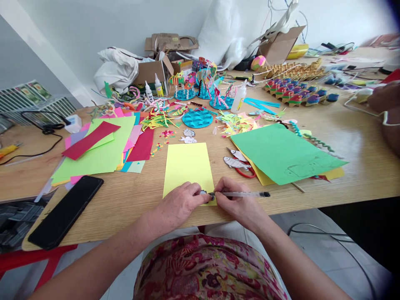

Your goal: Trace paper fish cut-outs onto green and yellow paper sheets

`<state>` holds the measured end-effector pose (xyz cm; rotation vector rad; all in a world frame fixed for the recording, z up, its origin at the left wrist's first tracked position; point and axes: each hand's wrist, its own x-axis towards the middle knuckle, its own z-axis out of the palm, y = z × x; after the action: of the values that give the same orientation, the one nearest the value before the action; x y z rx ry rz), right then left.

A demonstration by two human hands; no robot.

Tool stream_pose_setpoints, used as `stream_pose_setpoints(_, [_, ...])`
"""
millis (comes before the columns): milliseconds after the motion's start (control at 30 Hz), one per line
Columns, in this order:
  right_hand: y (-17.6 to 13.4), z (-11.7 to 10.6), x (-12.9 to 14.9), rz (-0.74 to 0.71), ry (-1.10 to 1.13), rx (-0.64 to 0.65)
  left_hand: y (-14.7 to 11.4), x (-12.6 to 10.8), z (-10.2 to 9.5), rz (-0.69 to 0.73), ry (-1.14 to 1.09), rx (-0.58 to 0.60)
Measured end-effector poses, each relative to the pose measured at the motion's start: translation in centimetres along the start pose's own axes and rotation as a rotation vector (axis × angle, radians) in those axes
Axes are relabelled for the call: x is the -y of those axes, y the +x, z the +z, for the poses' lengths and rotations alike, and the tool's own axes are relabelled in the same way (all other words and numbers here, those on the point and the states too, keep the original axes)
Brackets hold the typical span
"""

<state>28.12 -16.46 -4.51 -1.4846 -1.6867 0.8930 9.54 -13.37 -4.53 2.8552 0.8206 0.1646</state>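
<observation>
A sheet of yellow paper lies on the table in front of me. My left hand presses a small cut-out onto its lower right part; the fingers cover most of it, so its shape is hidden. My right hand pinches a clear-barrelled pen near the tip, right beside the left thumb and the cut-out. The pen lies almost level, its dark end pointing right. Paper fish cut-outs rest partly over red-handled scissors to the right. More fish cut-outs are just beyond the yellow sheet.
A green sheet with pencil marks lies to the right. Coloured papers and a black phone are on the left. Behind stand a blue round base, a glue bottle and painted egg-carton pieces. Another person's hand appears far right.
</observation>
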Motion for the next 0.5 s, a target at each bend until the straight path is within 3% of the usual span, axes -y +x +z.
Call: stream_pose_setpoints(500, [-0.27, 0.10, 0.08, -0.029, -0.054, -0.011, -0.62, -0.18, -0.11, 0.006, -0.073, -0.044])
